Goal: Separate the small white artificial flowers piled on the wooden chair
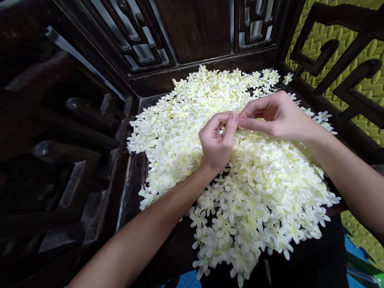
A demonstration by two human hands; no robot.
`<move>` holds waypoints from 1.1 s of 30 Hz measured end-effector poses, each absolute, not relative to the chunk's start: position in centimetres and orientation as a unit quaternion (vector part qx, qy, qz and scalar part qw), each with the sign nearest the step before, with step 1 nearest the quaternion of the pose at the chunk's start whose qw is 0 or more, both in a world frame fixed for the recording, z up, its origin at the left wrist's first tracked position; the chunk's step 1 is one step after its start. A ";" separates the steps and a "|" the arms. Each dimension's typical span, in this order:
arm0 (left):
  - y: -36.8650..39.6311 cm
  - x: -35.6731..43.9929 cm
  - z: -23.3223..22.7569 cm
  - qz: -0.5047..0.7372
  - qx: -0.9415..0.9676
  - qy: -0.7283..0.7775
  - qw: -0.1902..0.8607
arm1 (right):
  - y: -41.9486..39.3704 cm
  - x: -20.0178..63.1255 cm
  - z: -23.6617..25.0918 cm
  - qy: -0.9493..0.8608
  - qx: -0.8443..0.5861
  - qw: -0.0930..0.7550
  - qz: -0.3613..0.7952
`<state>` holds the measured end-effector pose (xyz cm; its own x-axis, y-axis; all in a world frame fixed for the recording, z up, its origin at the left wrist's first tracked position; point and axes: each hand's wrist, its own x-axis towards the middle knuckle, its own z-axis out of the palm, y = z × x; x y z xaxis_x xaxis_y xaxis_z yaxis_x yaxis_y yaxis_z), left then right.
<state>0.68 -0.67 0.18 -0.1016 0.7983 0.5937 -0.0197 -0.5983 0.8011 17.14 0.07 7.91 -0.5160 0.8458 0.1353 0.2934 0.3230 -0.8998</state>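
A large heap of white artificial flowers (255, 200) with pale yellow centres spreads over the dark wooden seat. Above the middle of the heap, my left hand (216, 140) is closed in a pinch, thumb pressed against the fingers. My right hand (276, 116) pinches too, its thumb and forefinger meeting the left fingertips. Whatever lies between the fingertips is too small or hidden to make out. Petals show just behind and below both hands.
A carved wooden backrest (195, 32) rises behind the flowers. Dark armrest bars stand at left (75, 148) and right (327, 52). Yellow textured matting (336, 86) shows through the right side. Blue matting (189, 279) and a green-and-clear object (364, 276) appear at the bottom.
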 end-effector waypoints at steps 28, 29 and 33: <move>-0.7 0.7 0.2 0.668 0.584 0.322 0.331 | 0.3 17.4 7.4 -0.771 -0.372 0.302 0.419; -0.7 0.7 0.2 0.668 0.584 0.321 0.331 | 0.2 17.4 7.4 -0.770 -0.372 0.303 0.421; -0.7 0.7 0.2 0.669 0.586 0.318 0.328 | 0.2 17.4 7.5 -0.768 -0.374 0.299 0.426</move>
<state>0.70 -0.70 0.21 -0.0985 0.8122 0.5751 -0.0665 -0.5819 0.8105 17.39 0.18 7.54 -0.5406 0.8294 0.1410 0.3196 0.3575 -0.8775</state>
